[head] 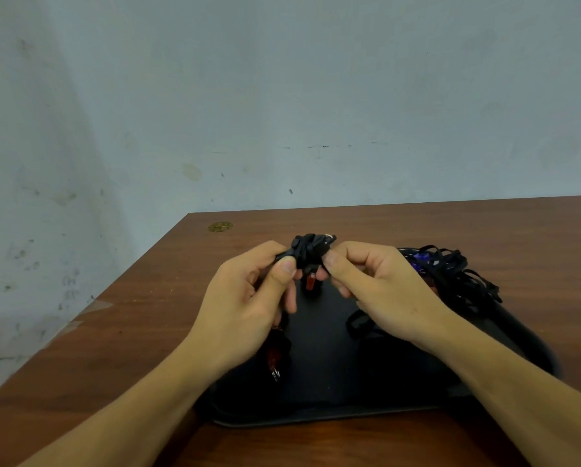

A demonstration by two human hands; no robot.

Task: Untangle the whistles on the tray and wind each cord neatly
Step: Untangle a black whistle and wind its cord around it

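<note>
While both hands work above the middle of the tray [319, 382], one black cord bundle [307, 252] is held up between them, a reddish whistle [311, 283] hanging just below it. Left hand [248, 298]: grip narrow, thumb and forefinger pinched on the bundle's left end. Right hand [380, 291]: grip narrow, fingertips pinched on its right end, near a small metal ring at 12 o'clock.

Progress, judged: this cord looks mostly wound, finishing turns under way. One wound piece, a second reddish whistle [275, 355], lies at the tray's 9 o'clock, partly under the left wrist. A loose tangle [457, 274] of black cords with something purple inside sits at 2 o'clock, untouched; a short cord loop [358, 325] shows under the right hand.

Count: whistles clearly seen, two; purple item in the tangle possibly one or more, blurred. Tray, one, on the desk [130, 332]. Most of the untangling is left.
</note>
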